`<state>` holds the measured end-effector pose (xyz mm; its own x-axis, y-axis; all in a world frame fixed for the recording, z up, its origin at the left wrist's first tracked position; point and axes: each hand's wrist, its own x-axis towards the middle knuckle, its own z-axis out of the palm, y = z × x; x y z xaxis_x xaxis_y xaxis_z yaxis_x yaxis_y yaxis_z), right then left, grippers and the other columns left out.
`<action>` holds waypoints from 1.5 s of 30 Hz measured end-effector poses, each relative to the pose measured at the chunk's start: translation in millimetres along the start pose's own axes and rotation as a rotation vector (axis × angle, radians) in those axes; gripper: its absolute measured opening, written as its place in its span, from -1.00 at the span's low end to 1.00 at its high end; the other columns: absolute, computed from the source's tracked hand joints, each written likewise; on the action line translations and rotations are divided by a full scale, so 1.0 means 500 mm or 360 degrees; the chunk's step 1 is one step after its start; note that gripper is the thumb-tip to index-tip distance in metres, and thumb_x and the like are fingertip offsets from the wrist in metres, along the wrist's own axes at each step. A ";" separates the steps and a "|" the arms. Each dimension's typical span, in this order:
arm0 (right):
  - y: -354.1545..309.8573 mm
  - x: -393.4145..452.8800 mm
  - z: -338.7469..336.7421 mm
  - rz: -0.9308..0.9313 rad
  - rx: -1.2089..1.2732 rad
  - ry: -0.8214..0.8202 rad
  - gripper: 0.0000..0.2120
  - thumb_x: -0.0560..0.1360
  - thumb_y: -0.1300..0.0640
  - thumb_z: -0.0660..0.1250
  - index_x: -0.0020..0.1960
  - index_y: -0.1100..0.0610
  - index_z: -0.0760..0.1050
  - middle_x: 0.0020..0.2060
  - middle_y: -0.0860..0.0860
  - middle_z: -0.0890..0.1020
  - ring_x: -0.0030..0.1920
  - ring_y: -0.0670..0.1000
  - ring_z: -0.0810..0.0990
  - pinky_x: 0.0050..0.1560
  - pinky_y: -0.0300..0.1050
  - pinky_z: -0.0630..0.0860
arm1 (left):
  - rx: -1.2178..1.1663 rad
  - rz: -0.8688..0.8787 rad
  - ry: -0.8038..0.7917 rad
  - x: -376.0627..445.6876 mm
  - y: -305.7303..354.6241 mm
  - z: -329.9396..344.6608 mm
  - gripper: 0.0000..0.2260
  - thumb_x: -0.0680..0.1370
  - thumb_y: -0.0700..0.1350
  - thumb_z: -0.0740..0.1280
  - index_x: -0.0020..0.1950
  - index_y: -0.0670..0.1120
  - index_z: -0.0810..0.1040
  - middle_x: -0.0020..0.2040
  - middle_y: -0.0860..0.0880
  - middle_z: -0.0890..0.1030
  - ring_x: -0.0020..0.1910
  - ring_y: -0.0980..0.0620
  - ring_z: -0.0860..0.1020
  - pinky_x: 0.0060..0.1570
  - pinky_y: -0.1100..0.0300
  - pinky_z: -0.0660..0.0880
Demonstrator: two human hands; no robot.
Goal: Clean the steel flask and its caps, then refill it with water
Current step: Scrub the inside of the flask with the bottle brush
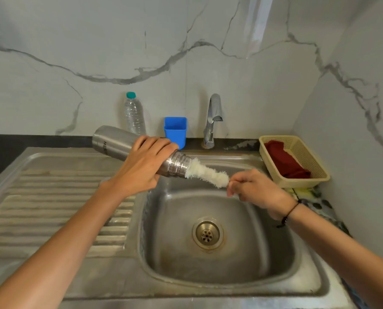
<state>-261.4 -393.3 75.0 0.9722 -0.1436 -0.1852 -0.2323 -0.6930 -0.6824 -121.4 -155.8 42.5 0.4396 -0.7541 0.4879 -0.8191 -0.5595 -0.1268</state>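
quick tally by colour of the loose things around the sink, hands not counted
steel: 1, the flask
white: 1, the bottle brush
clear: 1, the plastic bottle
blue: 1, the cup
cream: 1, the basket
red: 1, the cloth
total: 6

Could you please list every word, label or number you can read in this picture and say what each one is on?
"MIL": printed on the side of the steel flask; the rest of the word is hidden under the left hand.
Plastic water bottle: no readable label shows.
Nothing else in view carries text.
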 end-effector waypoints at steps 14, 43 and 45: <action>0.043 -0.006 0.139 -0.0745 0.0102 0.0786 -0.68 0.54 -0.09 0.10 -0.16 0.08 0.50 -0.50 -0.02 0.41 -0.52 -0.05 0.36 -0.51 -0.01 0.32 | 0.0156 -0.0315 0.0521 0.021 -0.003 -0.102 -0.34 0.31 -0.30 0.34 0.32 0.20 0.38 0.47 -0.14 0.11 0.45 -0.31 0.00 0.33 -0.37 -0.31; -0.032 -0.048 0.190 -0.0271 -0.0070 0.0365 -0.84 0.53 0.03 0.16 -0.16 0.03 0.45 -0.43 -0.03 0.47 -0.20 0.15 0.51 -0.22 0.00 0.43 | -0.2847 -0.2416 0.1316 0.010 0.078 -0.032 -0.55 0.43 0.05 0.43 0.25 -0.08 0.46 -0.01 -0.10 0.62 -0.07 -0.08 0.65 -0.11 -0.02 0.61; -0.039 -0.043 0.184 -0.0279 -0.0065 0.0326 -0.81 0.53 0.08 0.19 -0.25 0.02 0.44 -0.51 -0.07 0.37 -0.28 0.07 0.45 -0.23 -0.03 0.42 | -0.2894 -0.2439 0.1290 0.007 0.074 -0.023 -0.49 0.38 0.08 0.45 0.26 -0.09 0.46 0.01 -0.12 0.62 -0.05 -0.10 0.65 -0.11 -0.04 0.61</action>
<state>-280.6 -311.7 27.6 0.9843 -0.1560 0.0829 -0.0627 -0.7474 -0.6614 -154.5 -175.5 49.4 0.9253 0.1230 -0.3588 0.1922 0.6636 0.7230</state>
